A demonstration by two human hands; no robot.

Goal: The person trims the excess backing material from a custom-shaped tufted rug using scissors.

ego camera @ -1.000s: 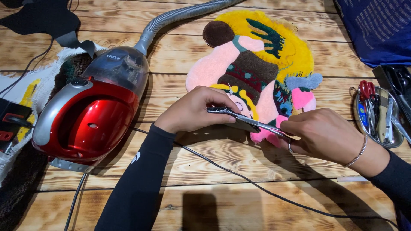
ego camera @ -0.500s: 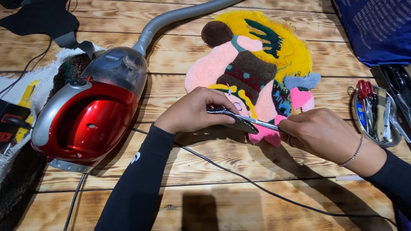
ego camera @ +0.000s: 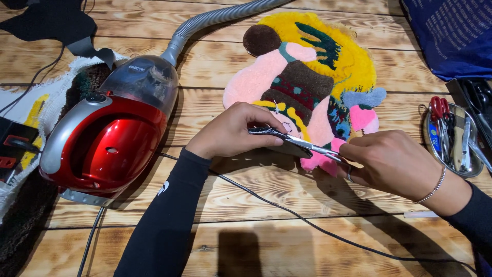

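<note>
A colourful tufted rug piece in pink, yellow, brown and green lies on the wooden table. My left hand pinches its lower edge and lifts it slightly. My right hand grips a pair of metal scissors, whose blades point left and meet the raised edge just by my left fingertips. Both arms wear dark sleeves, and a thin bracelet sits on my right wrist.
A red and grey vacuum cleaner with a grey hose lies to the left, its black cord running under my arms. A round metal tray of tools stands at the right. Blue fabric fills the top right; other rug pieces lie at far left.
My right hand has slid the scissors slightly left along the rug's edge. My left hand stays on the same edge.
</note>
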